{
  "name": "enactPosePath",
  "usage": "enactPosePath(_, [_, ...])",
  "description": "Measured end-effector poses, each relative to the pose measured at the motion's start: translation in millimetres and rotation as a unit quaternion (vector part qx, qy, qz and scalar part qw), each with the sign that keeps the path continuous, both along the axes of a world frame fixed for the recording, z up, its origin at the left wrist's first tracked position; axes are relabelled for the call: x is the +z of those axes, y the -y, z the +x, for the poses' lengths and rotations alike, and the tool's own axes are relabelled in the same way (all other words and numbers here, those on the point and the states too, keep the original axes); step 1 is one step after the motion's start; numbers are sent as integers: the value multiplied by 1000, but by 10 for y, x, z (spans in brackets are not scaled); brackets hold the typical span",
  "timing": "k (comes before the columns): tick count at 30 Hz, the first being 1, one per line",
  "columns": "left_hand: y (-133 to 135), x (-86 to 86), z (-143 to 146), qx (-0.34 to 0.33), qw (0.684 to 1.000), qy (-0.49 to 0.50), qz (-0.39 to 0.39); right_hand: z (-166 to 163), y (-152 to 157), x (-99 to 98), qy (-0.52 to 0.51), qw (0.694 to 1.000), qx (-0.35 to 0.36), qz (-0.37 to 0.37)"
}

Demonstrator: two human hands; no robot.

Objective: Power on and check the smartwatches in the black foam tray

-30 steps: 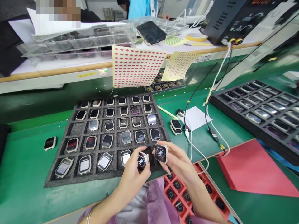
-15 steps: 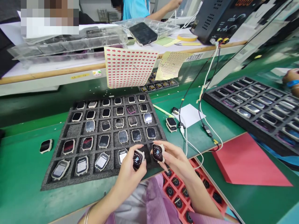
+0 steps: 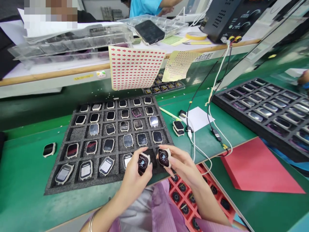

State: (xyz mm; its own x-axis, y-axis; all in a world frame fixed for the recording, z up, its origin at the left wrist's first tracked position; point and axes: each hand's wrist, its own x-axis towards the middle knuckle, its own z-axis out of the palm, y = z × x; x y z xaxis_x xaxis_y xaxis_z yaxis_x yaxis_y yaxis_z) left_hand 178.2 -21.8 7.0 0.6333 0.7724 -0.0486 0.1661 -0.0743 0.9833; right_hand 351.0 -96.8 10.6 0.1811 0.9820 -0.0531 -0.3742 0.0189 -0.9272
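The left watch [image 3: 143,162] sits in the crook of the left hand [image 3: 135,175], pinched between thumb and curled forefinger, its lit screen turned up toward the wearer. The right watch [image 3: 163,157] lies at the fingertips of the right hand [image 3: 181,163], off the palm on its left side; fingers and thumb close narrowly on its pale case, and its screen shows a similar blue figure. The two watches face up side by side, near each other but apart.

Both hands hover over the near right corner of the foam tray [image 3: 76,134], whose cells hold rows of watches, mostly pale-cased, one purple [image 3: 136,112]. In the near row, several screens show light displays. A bangle [image 3: 91,223] circles the left wrist.

Left of the tray, a lone watch [image 3: 49,149] rests on the green bench [image 3: 26,174]. Right of it lie two stacked watches [image 3: 178,127], a white paper [image 3: 200,118] and cables [image 3: 195,138]. Below the right forearm, a red tray [image 3: 180,190] holds round dark parts. Farther right are a red box [image 3: 264,167] and a second tray [image 3: 238,119] of watches. Beyond, a sheet of red arrows [image 3: 136,69] hangs from the shelf [image 3: 91,69], which bears a phone [image 3: 150,31] and a black power supply [image 3: 223,22]. A co-worker's blue sleeve [image 3: 144,7] shows behind.
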Motion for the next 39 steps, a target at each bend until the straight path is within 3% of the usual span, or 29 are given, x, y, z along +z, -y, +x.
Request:
enactPosePath(29, [8,-2,-41,13,999,14,-31,-59,26,48,-10,999,-15,-35])
enactPosePath(39, [-31,-46,-9,-8,966,130,-224,16,44,-5,4,998,-4,-60])
